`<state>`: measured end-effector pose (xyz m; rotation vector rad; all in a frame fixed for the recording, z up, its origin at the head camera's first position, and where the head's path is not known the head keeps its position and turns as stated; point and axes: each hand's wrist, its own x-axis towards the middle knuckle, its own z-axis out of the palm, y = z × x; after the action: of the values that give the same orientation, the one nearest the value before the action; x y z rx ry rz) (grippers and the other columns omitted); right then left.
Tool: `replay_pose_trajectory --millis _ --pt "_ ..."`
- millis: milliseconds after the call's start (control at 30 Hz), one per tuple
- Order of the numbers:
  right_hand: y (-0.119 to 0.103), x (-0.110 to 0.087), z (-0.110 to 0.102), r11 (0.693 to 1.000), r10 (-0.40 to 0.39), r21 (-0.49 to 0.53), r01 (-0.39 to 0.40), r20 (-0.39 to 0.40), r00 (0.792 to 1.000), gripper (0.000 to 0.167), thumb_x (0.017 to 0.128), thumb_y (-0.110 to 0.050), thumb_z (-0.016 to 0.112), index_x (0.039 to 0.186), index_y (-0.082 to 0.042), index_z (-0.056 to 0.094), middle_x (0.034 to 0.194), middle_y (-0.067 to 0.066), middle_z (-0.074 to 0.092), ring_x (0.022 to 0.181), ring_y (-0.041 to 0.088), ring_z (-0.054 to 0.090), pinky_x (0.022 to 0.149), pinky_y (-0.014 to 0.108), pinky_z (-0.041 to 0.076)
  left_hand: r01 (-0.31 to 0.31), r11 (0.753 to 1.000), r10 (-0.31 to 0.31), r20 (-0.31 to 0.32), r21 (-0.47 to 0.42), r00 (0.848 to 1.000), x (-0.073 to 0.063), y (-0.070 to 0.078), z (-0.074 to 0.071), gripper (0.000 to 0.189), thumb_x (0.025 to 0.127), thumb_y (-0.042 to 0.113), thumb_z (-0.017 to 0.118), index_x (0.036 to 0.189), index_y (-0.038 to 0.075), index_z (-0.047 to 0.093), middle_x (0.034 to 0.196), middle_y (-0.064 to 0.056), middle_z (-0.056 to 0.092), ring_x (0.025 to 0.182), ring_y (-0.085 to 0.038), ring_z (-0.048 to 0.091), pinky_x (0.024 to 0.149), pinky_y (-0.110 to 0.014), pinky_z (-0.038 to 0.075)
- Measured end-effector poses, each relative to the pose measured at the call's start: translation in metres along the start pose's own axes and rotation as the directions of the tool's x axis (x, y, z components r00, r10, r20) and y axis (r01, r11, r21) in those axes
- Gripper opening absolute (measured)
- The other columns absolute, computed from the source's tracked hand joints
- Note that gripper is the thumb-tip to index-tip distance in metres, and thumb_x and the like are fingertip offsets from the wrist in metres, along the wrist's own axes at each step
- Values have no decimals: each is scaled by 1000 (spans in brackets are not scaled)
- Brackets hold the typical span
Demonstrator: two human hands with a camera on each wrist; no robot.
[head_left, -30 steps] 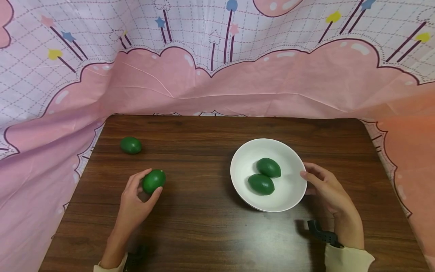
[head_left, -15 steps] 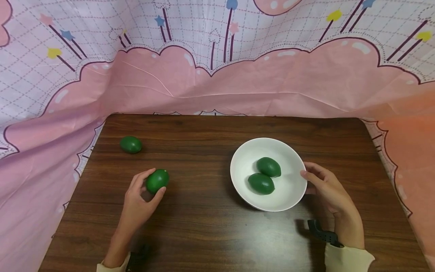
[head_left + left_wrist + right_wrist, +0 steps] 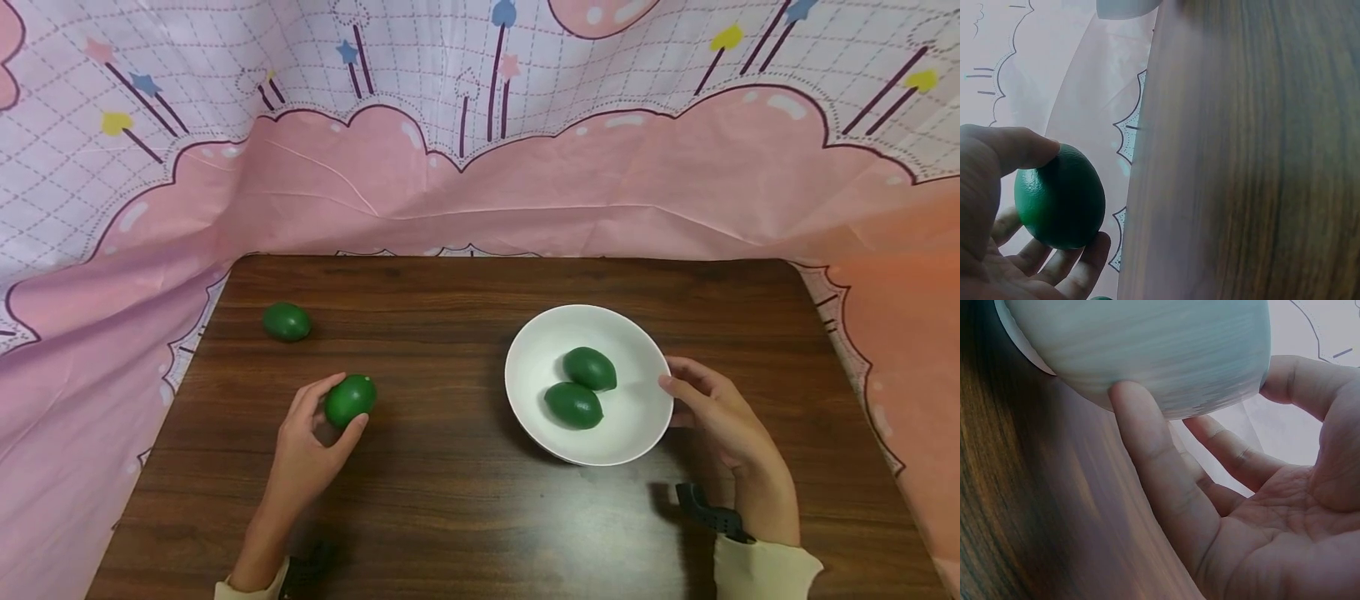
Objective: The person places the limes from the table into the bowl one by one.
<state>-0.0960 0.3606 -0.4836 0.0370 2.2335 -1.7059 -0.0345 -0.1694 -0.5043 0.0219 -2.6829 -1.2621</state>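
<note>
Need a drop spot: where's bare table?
Table: widest patch between the held lime and the bowl; another strip between bowl and far edge. Crowded: the bowl, two limes inside, right grip at its right; table's left end, with left grip and far lime.

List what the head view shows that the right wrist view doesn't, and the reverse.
Only the head view: the left grip holding a green fruit, a loose fruit beyond it, and two fruits inside the white bowl.

Only the right wrist view: the creased palm of the right grip, and a broad close-up of the outer wall with a fingertip against it.

Both: the right grip at the bowl, the wooden table, and patterned cloth.
</note>
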Motion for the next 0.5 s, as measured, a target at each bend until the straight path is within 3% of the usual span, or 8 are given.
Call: replay_pose_trajectory --millis 133,500 --pt "-1 0 0 1000 2 4 -2 6 1000 47 110 -29 56 149 -3 51 119 -16 67 98 9 74 80 35 66 3 1000 -3 -4 3 1000 0 -2 -1 63 94 17 81 150 9 54 144 -12 56 123 -24 63 92 -9 50" --pt "-1 0 -1 1000 -2 10 2 -2 1000 44 110 -29 57 147 -5 53 118 -16 68 97 9 74 80 34 66 -22 1000 22 -11 11 1000 3 1 -2 64 92 17 83 150 10 56 144 -12 57 123 -21 63 91 -9 50"
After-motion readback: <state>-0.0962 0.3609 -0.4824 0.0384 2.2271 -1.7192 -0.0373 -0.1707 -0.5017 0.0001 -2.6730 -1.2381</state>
